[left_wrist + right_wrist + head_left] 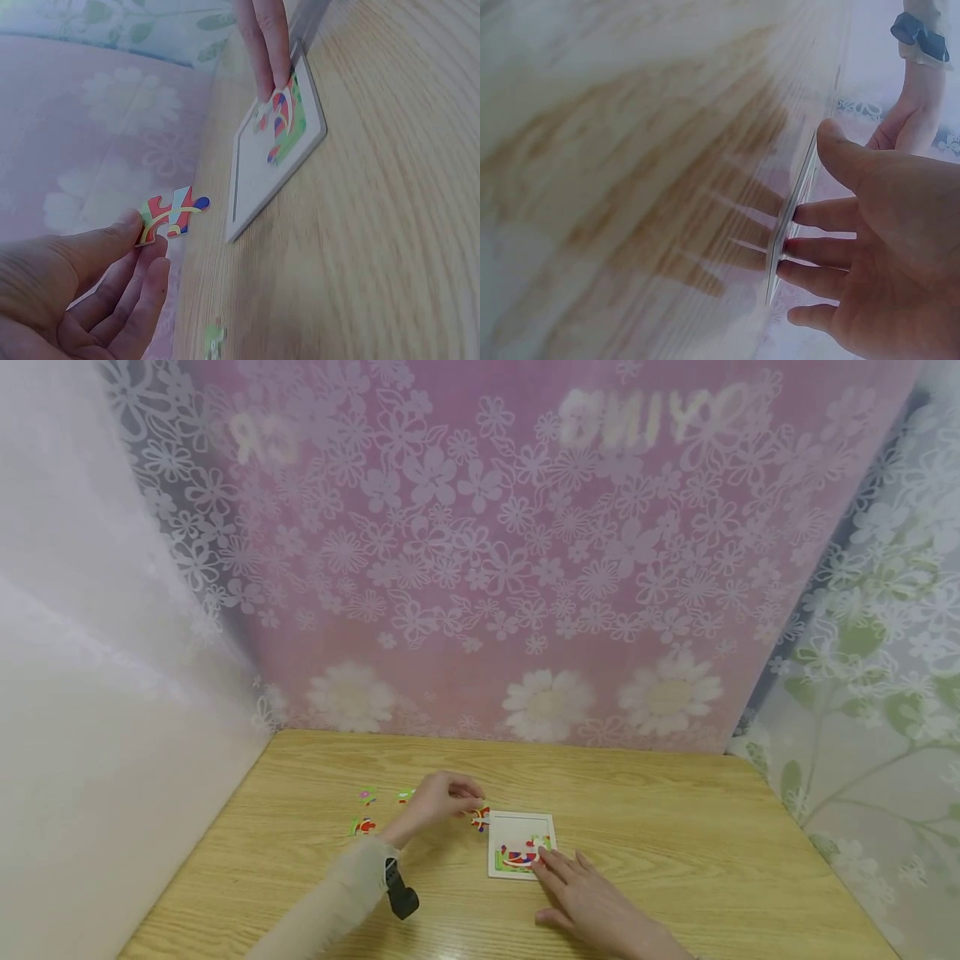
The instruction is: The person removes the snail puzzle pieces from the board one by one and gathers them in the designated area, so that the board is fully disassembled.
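Note:
Between thumb and fingers my left hand [442, 797] pinches a jigsaw piece [174, 214] with red, yellow and blue on it. In the head view that piece overlaps the left edge of a white square puzzle tray [522, 815]. Several joined pieces [519, 857] lie in the near part of the tray, coloured red, green, blue and white. My right hand [588, 893] rests at the tray's near right corner, its fingers extended and the fingertips on the pieces and rim. The right wrist view shows those fingers [821, 277] straight along the tray's edge.
Loose jigsaw pieces lie left of the left hand: a red and green one [364, 827], a green one with a pink spot [367, 795] and another green one [406, 794]. The wooden table [675, 827] meets a flowered cloth [480, 610] at the back.

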`<act>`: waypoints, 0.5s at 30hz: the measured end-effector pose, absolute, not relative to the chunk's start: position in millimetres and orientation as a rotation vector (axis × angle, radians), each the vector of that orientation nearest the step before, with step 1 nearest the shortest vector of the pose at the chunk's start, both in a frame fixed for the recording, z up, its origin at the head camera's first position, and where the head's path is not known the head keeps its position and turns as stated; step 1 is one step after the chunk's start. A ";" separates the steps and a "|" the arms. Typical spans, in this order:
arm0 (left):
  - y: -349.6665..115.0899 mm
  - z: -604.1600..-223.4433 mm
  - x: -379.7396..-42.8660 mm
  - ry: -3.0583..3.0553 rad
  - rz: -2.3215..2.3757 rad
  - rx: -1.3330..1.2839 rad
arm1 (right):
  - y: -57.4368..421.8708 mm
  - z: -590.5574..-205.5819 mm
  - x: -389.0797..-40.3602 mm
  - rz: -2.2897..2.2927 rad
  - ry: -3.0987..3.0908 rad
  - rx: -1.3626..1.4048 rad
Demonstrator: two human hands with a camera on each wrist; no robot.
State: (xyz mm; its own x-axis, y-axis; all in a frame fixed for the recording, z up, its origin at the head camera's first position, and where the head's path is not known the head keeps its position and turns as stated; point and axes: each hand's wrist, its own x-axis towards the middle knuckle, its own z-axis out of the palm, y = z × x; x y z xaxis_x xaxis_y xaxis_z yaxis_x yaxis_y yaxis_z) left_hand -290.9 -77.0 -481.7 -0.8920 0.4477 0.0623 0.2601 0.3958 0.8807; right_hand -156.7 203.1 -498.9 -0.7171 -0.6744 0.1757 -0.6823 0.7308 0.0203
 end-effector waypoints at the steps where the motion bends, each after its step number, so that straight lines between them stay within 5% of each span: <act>1: -81.2 -481.9 -291.3 2.468 1.506 0.627 | 203.2 -499.1 -156.5 0.065 -2.753 1.093; 15: -144.6 -486.5 -295.1 2.565 1.521 0.494 | 203.9 -501.1 -156.2 0.082 -2.762 1.099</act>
